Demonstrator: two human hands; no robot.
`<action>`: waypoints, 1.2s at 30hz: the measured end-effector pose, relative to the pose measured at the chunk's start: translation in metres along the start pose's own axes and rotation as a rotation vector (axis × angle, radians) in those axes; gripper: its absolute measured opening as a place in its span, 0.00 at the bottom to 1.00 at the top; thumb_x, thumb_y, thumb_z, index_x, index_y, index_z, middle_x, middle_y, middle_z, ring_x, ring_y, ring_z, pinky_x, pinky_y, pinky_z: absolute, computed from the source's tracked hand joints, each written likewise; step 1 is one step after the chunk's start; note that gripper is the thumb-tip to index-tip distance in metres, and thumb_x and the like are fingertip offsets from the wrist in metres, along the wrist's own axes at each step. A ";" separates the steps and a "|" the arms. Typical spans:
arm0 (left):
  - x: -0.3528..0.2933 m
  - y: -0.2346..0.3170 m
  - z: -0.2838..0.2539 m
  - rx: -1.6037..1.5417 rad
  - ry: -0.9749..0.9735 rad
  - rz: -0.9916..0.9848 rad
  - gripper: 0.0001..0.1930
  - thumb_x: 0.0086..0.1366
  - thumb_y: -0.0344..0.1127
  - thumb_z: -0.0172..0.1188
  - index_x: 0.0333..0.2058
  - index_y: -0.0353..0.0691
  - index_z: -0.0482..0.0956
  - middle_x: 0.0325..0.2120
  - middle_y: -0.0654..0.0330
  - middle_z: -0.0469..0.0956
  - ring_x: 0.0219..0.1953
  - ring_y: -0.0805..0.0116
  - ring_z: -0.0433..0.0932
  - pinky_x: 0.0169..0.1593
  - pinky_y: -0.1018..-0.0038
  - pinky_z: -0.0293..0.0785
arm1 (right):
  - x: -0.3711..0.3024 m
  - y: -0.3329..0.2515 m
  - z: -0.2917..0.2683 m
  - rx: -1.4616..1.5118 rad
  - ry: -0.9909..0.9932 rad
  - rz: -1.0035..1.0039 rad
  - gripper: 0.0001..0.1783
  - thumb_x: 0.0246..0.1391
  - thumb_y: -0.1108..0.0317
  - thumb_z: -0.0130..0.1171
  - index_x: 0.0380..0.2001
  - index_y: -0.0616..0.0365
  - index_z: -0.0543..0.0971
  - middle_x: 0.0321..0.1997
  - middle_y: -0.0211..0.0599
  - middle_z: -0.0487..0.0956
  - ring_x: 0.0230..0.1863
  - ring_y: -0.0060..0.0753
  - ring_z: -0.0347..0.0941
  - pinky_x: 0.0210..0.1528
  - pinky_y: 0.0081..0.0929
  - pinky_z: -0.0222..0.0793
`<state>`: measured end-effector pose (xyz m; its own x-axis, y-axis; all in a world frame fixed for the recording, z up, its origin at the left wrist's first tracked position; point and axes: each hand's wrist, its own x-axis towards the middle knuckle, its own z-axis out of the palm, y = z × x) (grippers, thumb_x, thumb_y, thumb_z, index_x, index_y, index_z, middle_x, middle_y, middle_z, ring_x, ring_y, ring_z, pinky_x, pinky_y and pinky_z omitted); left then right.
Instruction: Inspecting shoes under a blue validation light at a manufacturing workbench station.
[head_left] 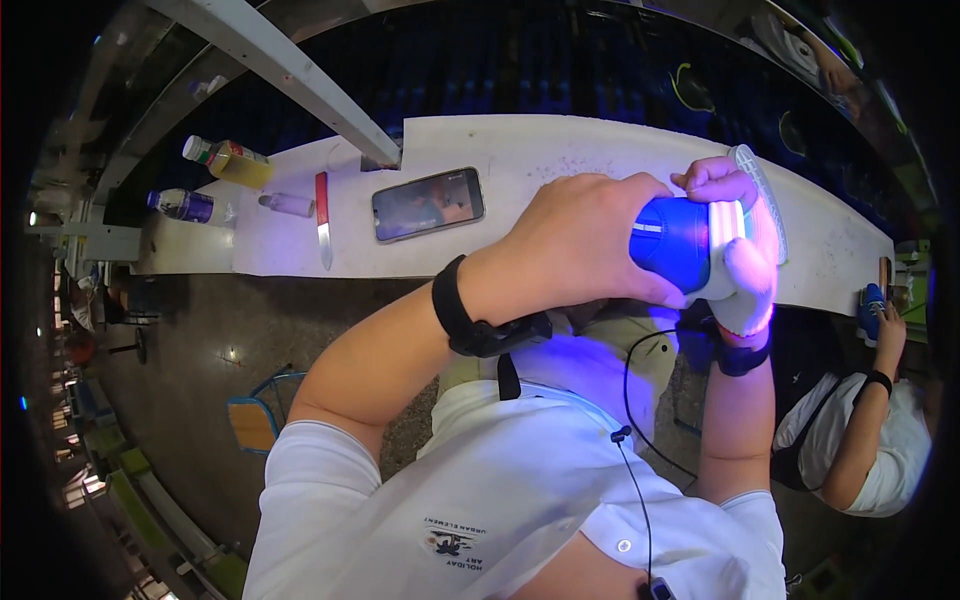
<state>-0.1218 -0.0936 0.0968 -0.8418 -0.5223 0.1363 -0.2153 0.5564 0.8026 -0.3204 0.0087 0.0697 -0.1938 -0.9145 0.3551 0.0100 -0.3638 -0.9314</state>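
A blue shoe [672, 240] with a thick white sole is held up between my two hands over the near edge of the table, on the right. My left hand [585, 235], bare, wraps its spread fingers and thumb around the blue upper. At the sole side, my right hand [748, 275] grips the shoe. White fabric covers the right thumb and part of that hand, while other fingertips show bare at the top. A patterned grey outsole [764, 205] faces right. Bluish-violet light falls on the shoe and right hand.
On the white table [290, 248] lie a phone [428, 205], a red-handled knife [323, 222], a small clear bottle [288, 204], a yellow-liquid bottle [236, 164] and a purple-labelled bottle [182, 206]. A metal post [290, 75] slants behind. A co-worker [870, 430] at right holds a blue shoe [872, 308].
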 end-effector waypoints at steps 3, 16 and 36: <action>-0.004 -0.005 -0.003 -0.028 -0.027 -0.042 0.42 0.43 0.50 0.86 0.56 0.38 0.82 0.45 0.50 0.87 0.47 0.52 0.87 0.54 0.63 0.81 | -0.002 0.020 -0.001 0.308 0.063 -0.046 0.31 0.55 0.44 0.60 0.47 0.63 0.79 0.52 0.44 0.74 0.55 0.39 0.72 0.61 0.38 0.68; 0.020 -0.001 0.001 -0.084 0.031 -0.218 0.33 0.53 0.49 0.83 0.48 0.30 0.82 0.31 0.55 0.88 0.33 0.67 0.88 0.41 0.71 0.83 | 0.049 0.012 -0.001 0.188 -0.099 0.211 0.22 0.65 0.51 0.59 0.50 0.59 0.77 0.43 0.28 0.76 0.43 0.17 0.75 0.46 0.18 0.72; 0.063 0.065 0.046 0.562 -0.291 0.450 0.43 0.46 0.58 0.84 0.51 0.33 0.77 0.24 0.52 0.83 0.26 0.50 0.85 0.31 0.62 0.80 | -0.051 -0.028 -0.063 0.325 0.128 0.082 0.31 0.68 0.56 0.48 0.65 0.67 0.76 0.64 0.48 0.80 0.63 0.40 0.76 0.67 0.37 0.70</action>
<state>-0.2118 -0.0602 0.1311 -0.9871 -0.0207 0.1587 0.0250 0.9595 0.2806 -0.3726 0.0769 0.0726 -0.3007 -0.9209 0.2481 0.3382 -0.3462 -0.8751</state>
